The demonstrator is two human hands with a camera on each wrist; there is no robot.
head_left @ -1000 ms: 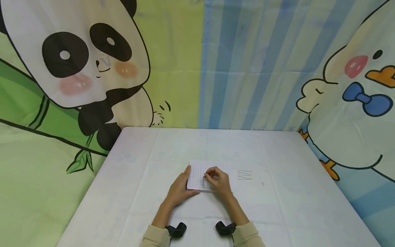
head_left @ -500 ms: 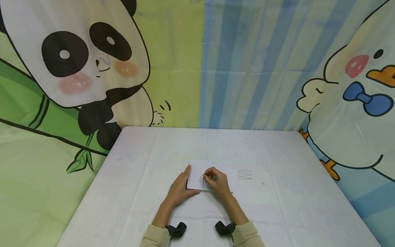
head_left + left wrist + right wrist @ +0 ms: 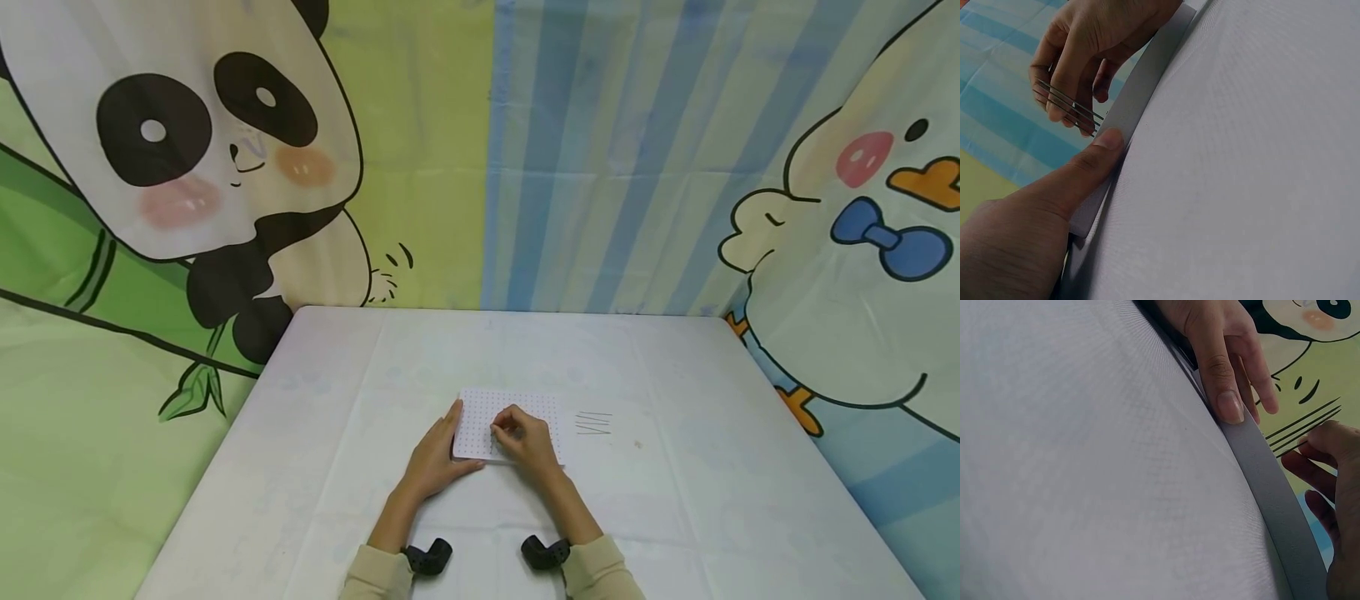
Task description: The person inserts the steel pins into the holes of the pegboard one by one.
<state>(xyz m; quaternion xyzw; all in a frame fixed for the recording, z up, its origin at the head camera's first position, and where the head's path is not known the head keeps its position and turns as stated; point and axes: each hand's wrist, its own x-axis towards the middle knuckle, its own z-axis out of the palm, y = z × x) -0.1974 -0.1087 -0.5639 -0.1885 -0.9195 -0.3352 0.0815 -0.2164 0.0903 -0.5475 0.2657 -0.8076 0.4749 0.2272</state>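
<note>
A white board with a grid of small holes lies on the table. Along its left side and front edge rests my left hand, fingers straight; its thumb presses the board's front face. Several thin dark rods stand upright from the board in a row, slanted only by the wrist camera's angle. My right hand is over the middle of the board, thumb and forefinger pinching one of these rods. The rod's lower end is mostly hidden in the head view.
To the right of the board, several loose thin rods lie flat on the white-covered table. Dark wrist devices sit at both cuffs. Cartoon-printed curtains hang behind and beside the table.
My right fingertips have shifted very slightly left and lower over the board, covering more of the rod. My left hand and the loose rods stay where they were.
</note>
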